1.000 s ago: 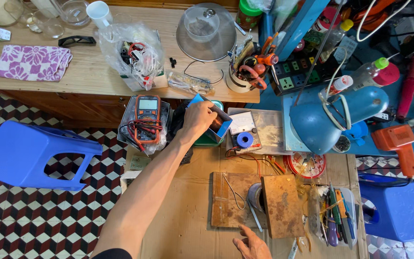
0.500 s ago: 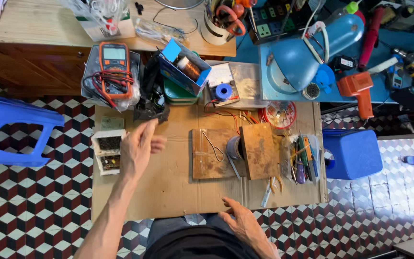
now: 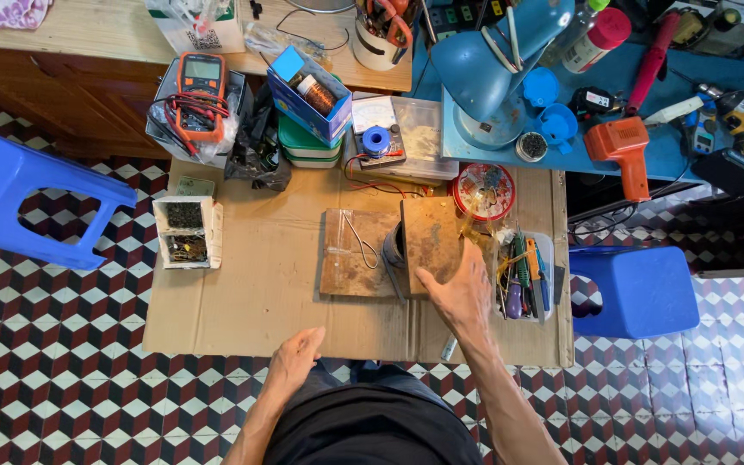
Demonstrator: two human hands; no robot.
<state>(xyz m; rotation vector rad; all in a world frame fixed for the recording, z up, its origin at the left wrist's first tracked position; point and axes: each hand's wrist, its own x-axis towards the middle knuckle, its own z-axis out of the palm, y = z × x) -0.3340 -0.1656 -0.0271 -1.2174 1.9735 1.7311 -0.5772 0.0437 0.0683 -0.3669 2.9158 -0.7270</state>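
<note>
Worn wooden board [image 3: 430, 241] under right hand [image 3: 458, 297].

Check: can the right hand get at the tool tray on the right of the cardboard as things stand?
Probably yes. The right hand rests at the brown board's edge, right beside the tray of tools, with nothing between them; the tray is open on top.

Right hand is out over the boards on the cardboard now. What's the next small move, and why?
Probably lower the right hand onto the upright wooden board and grip its lower edge. The fingers are spread right at that edge, holding nothing, and the left hand rests empty at the cardboard mat near the body.
</note>
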